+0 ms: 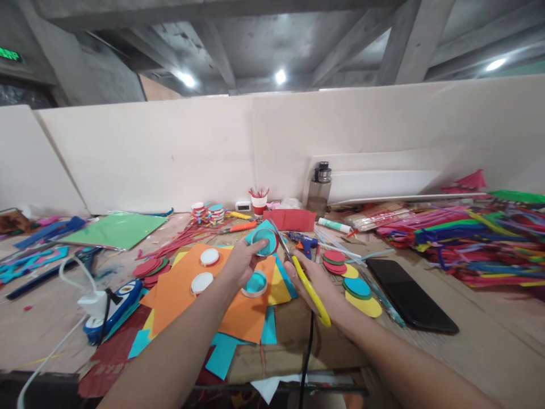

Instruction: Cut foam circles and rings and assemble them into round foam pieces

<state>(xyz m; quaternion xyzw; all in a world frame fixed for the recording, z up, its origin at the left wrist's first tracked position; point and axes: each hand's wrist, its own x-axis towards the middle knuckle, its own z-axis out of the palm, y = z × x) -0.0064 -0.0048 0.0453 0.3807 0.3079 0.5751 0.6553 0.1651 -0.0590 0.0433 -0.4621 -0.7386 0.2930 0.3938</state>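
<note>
My left hand (243, 266) pinches a shallow round ring with a rim and teal paper (264, 243), its thumb over the paper. From the right, my right hand (315, 281) grips scissors (307, 289) with yellow handles. Their blades point up and left beside the ring's edge; whether they touch it I cannot tell. Below my left hand, a similar teal-lined round piece (254, 283) lies on orange paper sheets (179, 289). Two white round pieces (209, 257) also lie on the orange paper.
Red and green paper discs (334, 261) and yellow and blue ones (357, 288) lie right of my hands. A black phone (411, 295), a bottle (319, 190), a glue gun (307, 244) and coloured pipe cleaners (464, 238) surround them. A power strip (114, 312) lies left.
</note>
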